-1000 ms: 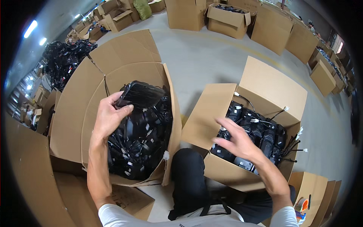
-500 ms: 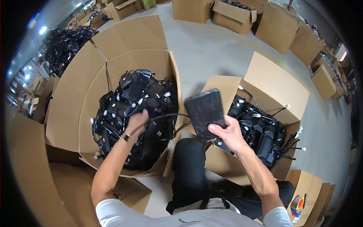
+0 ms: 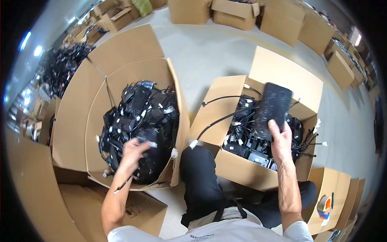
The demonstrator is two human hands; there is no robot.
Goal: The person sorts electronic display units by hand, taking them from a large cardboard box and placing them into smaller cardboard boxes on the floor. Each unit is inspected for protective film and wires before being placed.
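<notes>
My right hand [image 3: 281,141] grips a flat black rectangular device [image 3: 274,105], thumb on its upper face, above the right-hand carton [image 3: 252,173]. A black cable [image 3: 221,119] with a white plug stretches left from beside it over the carton's flap; where it joins is hidden. Inside that carton lie several black devices [image 3: 258,157] with cables. My left hand [image 3: 135,152] is over the heap of black devices [image 3: 133,105] in the larger left carton [image 3: 172,80]. Its fingers are curled by a blurred dark piece and a white connector [image 3: 153,144]; what they hold is unclear.
Another big heap of black cabled items [image 3: 64,68] rises at the far left. Several cartons [image 3: 189,12] line the back. Tape [image 3: 324,203] rests on a carton at lower right. A flattened carton [image 3: 141,211] lies at lower left, and my knee [image 3: 197,161] sits between the two cartons.
My right hand has carried the black device rightward, from between the cartons to over the right one. The cable no longer runs to my left hand, which has moved lower in the left carton.
</notes>
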